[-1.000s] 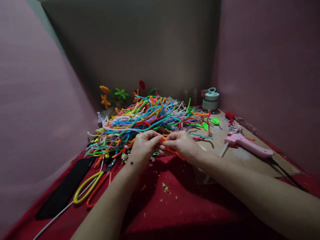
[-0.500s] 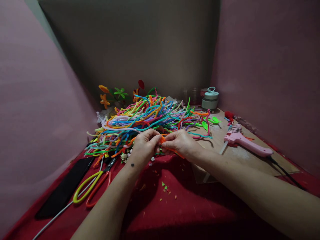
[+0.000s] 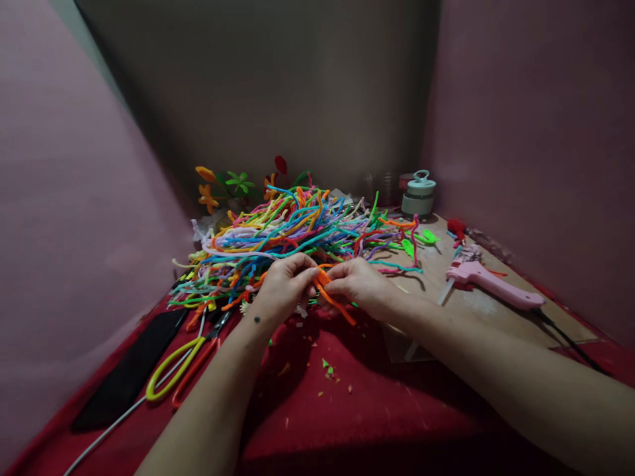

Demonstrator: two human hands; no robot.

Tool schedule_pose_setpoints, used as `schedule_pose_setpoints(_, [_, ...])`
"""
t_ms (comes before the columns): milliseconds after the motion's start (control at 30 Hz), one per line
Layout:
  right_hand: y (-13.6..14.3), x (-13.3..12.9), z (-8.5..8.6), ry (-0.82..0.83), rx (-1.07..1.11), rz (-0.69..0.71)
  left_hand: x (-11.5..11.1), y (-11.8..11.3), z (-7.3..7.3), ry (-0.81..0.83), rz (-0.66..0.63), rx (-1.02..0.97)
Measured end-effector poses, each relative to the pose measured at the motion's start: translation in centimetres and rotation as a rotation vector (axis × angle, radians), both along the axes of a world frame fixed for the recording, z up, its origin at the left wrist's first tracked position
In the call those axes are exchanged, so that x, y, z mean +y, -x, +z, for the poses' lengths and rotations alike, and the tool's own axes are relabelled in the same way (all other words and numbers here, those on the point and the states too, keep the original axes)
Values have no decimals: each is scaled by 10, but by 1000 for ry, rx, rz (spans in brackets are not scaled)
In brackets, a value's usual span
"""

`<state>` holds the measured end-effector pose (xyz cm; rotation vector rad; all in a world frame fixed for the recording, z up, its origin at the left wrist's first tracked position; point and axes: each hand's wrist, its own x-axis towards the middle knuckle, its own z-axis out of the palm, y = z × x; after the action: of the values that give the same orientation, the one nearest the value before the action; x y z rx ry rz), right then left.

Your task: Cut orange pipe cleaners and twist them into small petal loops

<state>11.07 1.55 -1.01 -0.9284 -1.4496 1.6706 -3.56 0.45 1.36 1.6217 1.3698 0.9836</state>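
Observation:
Between my two hands is an orange pipe cleaner, partly bunched at the fingertips, with a loose end slanting down to the right. My left hand pinches its bunched part between thumb and fingers. From the other side, my right hand grips it with closed fingertips, almost touching the left. My fingers hide how it is bent or wound. Right behind the hands rises a big heap of many-coloured pipe cleaners.
Yellow-and-red-handled scissors and a black phone lie at left. A pink glue gun rests on a brown board at right. Pipe-cleaner flowers and a mint-coloured jar stand behind. Scraps dot the red cloth.
The orange pipe cleaner's loose end has swung out from under my right hand and now hangs lower, in plain sight. Both hands stay nearly in place.

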Motion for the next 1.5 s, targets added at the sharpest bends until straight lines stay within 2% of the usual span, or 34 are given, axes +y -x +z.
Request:
schedule_pose_setpoints(100, [1,-2,-1,73,111,49,-2,-3,2,-36,33,-21])
schedule_pose_setpoints(267, [4,-2,-6,90,140,44,-5,-8,5,-32,68,-59])
schedule_pose_setpoints(467, [6,-3,-5,78,33,-1,-8,-13,-4,-70,122,-75])
schedule_pose_setpoints(600, [7,-8,-2,64,-36,-36,-7,-14,-7,-38,132,-143])
schedule_pose_setpoints(700, [8,-9,-1,44,-21,-26,-4,-9,-6,-11,91,-177])
schedule_pose_setpoints(867, [6,-5,-4,42,72,21,0,2,-1,2,-104,-228])
schedule_pose_setpoints(967, [4,-2,-4,80,78,57,-1,4,2,-20,-130,-168])
schedule_pose_setpoints(1133, [3,-2,-2,97,60,78,-5,6,5,-103,-67,3])
schedule_pose_setpoints(1367, [5,-4,-6,-31,-124,93,-5,14,4,-202,-131,317])
schedule_pose_setpoints(1500, [5,-4,-7,-76,-112,71,-5,11,7,-160,-97,263])
